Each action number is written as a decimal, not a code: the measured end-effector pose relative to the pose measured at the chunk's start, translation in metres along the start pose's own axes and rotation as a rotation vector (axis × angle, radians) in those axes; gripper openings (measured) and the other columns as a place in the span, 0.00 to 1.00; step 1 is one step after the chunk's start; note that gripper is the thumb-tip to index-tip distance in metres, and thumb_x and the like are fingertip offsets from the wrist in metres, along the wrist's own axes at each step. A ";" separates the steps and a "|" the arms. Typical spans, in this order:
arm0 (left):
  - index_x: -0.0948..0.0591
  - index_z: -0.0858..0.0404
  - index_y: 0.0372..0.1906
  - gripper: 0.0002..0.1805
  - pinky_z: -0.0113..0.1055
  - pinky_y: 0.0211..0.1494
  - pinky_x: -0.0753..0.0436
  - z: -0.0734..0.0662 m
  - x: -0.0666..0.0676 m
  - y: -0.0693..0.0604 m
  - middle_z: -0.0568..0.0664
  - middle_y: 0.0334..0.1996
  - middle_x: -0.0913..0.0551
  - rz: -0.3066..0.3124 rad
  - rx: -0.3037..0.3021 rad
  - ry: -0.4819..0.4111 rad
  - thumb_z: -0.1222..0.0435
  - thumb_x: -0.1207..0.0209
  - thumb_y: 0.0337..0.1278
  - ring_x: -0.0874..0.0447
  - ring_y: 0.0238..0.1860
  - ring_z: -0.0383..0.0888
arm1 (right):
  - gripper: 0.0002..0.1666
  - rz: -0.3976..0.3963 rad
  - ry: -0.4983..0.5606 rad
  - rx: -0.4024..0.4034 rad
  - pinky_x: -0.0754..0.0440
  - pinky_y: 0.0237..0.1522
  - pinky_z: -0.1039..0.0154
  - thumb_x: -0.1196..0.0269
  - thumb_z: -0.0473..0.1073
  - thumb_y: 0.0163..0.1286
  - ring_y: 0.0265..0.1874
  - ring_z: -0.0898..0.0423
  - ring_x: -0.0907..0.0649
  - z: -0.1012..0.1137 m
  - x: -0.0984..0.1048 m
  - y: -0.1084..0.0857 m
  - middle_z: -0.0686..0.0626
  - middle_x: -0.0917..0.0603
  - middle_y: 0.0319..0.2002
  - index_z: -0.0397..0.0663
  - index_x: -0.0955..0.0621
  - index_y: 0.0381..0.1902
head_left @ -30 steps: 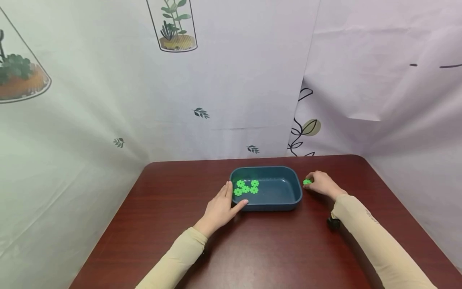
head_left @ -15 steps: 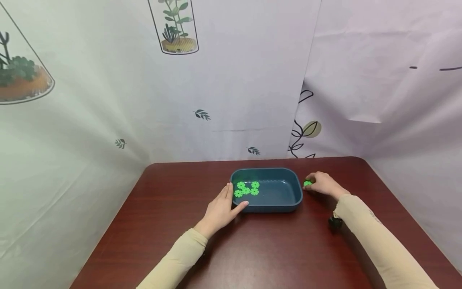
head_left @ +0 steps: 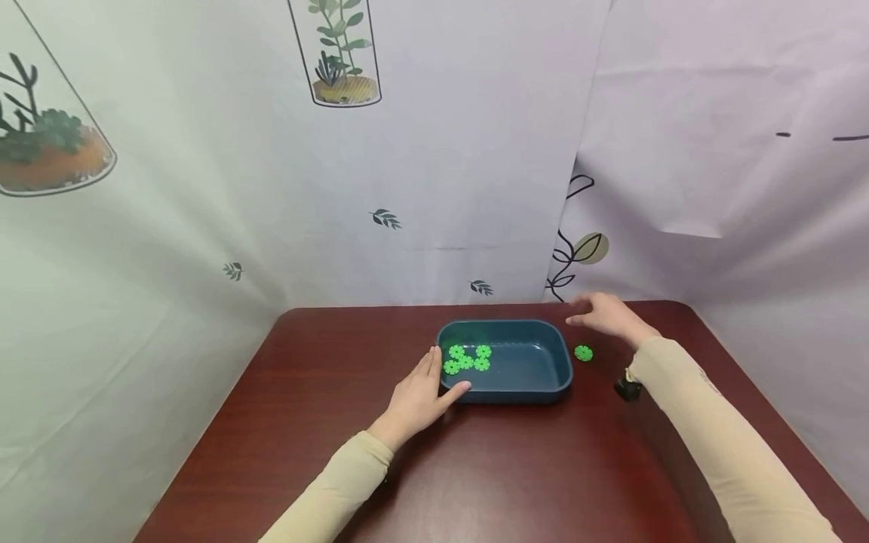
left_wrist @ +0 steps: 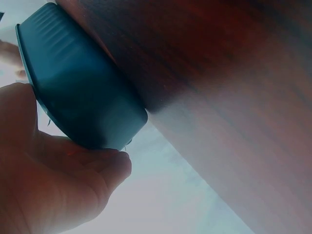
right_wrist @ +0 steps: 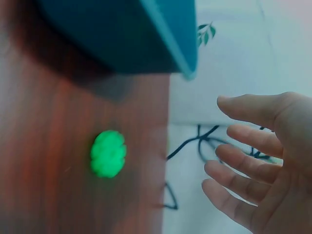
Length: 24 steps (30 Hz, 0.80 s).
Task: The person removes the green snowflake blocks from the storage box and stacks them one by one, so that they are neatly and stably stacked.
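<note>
The green disc lies at the blue tray's three o'clock; the right hand is at the disc's one o'clock, fingers released. Only the head view shows five discs inside; the left hand's straightened fingers touch the tray's eight o'clock.

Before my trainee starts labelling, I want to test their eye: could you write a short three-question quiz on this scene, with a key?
1. How many green pieces lie inside the blue tray?
2. True or false: the grip of the right hand is closed on the loose green piece.
3. The left hand touches: A) the loose green piece; B) the blue tray; C) the right sleeve.

Key:
1. Five.
2. False; the loose green piece lies on the table, apart from the right hand.
3. B.
</note>
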<state>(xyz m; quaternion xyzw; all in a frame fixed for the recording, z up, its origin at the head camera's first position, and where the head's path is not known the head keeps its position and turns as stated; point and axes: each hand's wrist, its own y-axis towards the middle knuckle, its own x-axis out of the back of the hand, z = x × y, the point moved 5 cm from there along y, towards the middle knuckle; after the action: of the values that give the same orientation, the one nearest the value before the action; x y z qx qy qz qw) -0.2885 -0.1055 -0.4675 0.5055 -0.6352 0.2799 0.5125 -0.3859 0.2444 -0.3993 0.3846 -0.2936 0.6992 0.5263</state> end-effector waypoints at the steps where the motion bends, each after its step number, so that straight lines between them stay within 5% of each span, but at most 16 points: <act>1: 0.45 0.72 0.78 0.56 0.48 0.68 0.28 0.000 -0.001 0.000 0.65 0.76 0.42 0.003 -0.004 -0.002 0.29 0.57 0.65 0.41 0.76 0.55 | 0.32 -0.001 -0.006 0.010 0.25 0.57 0.36 0.34 0.47 0.71 0.57 0.32 0.22 0.004 0.001 0.002 0.29 0.21 0.58 0.30 0.25 0.63; 11: 0.45 0.73 0.78 0.56 0.48 0.68 0.28 -0.002 -0.003 -0.001 0.65 0.76 0.41 -0.007 -0.010 0.000 0.29 0.57 0.66 0.41 0.76 0.55 | 0.29 0.027 -0.030 0.077 0.23 0.56 0.40 0.34 0.45 0.70 0.55 0.35 0.19 0.056 -0.010 0.023 0.31 0.18 0.55 0.32 0.23 0.63; 24: 0.43 0.73 0.77 0.56 0.48 0.68 0.27 -0.004 0.004 -0.001 0.65 0.75 0.39 -0.003 0.003 0.019 0.29 0.56 0.66 0.39 0.75 0.54 | 0.29 0.173 0.024 0.173 0.21 0.56 0.44 0.33 0.46 0.69 0.56 0.40 0.19 0.112 -0.040 0.045 0.35 0.19 0.58 0.37 0.22 0.64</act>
<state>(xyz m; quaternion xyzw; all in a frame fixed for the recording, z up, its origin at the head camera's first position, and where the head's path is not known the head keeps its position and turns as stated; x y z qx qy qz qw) -0.2862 -0.1035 -0.4627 0.5044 -0.6291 0.2848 0.5183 -0.3972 0.1205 -0.3733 0.3936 -0.2579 0.7691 0.4325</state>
